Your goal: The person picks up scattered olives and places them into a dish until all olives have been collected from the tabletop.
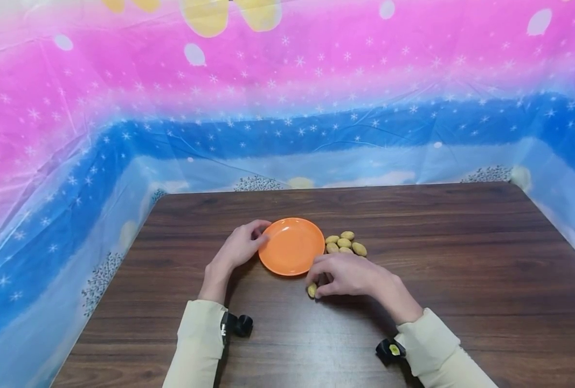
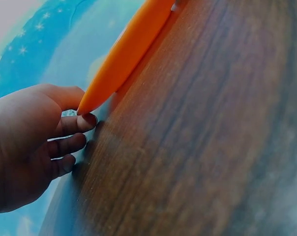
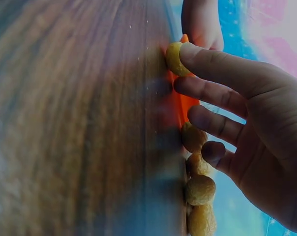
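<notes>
An orange plate (image 1: 292, 247) lies on the dark wooden table. My left hand (image 1: 238, 245) holds its left rim between thumb and fingers; the left wrist view shows the orange rim (image 2: 124, 56) between them. In front of the plate's right side, my right hand (image 1: 347, 274) pinches a small oval yellow-brown fruit (image 1: 312, 291) low over the tabletop. In the right wrist view the thumb lies against that fruit (image 3: 175, 59), and the other fingers are loosely bent. Several similar fruits (image 1: 344, 243) lie clustered right of the plate, partly hidden behind the right hand.
The wood-grain table (image 1: 462, 258) extends around the plate, its far edge against a pink and blue patterned cloth (image 1: 287, 129). Small black cameras sit at the left cuff (image 1: 238, 325) and the right cuff (image 1: 390, 351).
</notes>
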`<action>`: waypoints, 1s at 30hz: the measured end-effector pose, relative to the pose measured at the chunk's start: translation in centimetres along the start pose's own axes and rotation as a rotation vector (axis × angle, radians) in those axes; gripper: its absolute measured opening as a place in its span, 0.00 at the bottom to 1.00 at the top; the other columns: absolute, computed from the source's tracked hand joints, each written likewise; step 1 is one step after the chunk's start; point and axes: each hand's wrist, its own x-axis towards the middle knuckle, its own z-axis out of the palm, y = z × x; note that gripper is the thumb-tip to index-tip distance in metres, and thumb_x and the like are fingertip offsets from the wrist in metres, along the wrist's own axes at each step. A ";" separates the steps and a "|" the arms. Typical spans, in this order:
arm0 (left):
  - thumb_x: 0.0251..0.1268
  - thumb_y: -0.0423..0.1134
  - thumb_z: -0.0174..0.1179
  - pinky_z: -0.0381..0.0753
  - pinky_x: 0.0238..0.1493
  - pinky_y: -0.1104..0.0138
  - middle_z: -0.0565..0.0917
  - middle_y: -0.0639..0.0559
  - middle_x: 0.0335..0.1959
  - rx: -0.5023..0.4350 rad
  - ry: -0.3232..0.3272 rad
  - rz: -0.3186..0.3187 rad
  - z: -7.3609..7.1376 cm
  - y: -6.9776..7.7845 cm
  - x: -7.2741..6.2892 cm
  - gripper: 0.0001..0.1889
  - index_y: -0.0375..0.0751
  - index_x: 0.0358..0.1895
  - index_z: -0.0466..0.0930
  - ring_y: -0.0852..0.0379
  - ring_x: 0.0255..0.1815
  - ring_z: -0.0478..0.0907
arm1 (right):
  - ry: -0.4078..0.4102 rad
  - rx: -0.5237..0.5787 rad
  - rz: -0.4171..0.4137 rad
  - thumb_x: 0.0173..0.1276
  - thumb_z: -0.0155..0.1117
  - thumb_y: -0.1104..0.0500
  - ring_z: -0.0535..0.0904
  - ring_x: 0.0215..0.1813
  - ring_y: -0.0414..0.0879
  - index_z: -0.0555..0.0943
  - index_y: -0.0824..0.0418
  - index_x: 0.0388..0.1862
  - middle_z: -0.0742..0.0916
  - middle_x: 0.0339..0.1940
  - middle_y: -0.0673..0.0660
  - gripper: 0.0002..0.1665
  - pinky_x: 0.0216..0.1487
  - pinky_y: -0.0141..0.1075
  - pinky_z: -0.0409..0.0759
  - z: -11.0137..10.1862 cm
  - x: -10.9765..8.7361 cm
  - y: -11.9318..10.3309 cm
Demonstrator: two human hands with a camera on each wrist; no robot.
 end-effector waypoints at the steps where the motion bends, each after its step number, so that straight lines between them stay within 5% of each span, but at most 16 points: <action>1: 0.75 0.46 0.54 0.75 0.43 0.62 0.80 0.49 0.42 -0.001 0.000 0.001 0.0 0.0 0.0 0.21 0.50 0.67 0.73 0.53 0.39 0.75 | -0.001 0.000 0.004 0.65 0.71 0.51 0.79 0.39 0.37 0.86 0.42 0.44 0.83 0.42 0.39 0.09 0.40 0.29 0.75 0.0 0.0 0.0; 30: 0.75 0.46 0.54 0.73 0.40 0.64 0.78 0.48 0.41 -0.066 -0.009 -0.011 0.2 -0.4 -0.1 0.21 0.50 0.67 0.73 0.53 0.38 0.73 | 0.072 0.101 0.010 0.66 0.68 0.53 0.78 0.38 0.40 0.84 0.42 0.44 0.82 0.42 0.37 0.09 0.40 0.30 0.77 -0.6 -0.3 0.8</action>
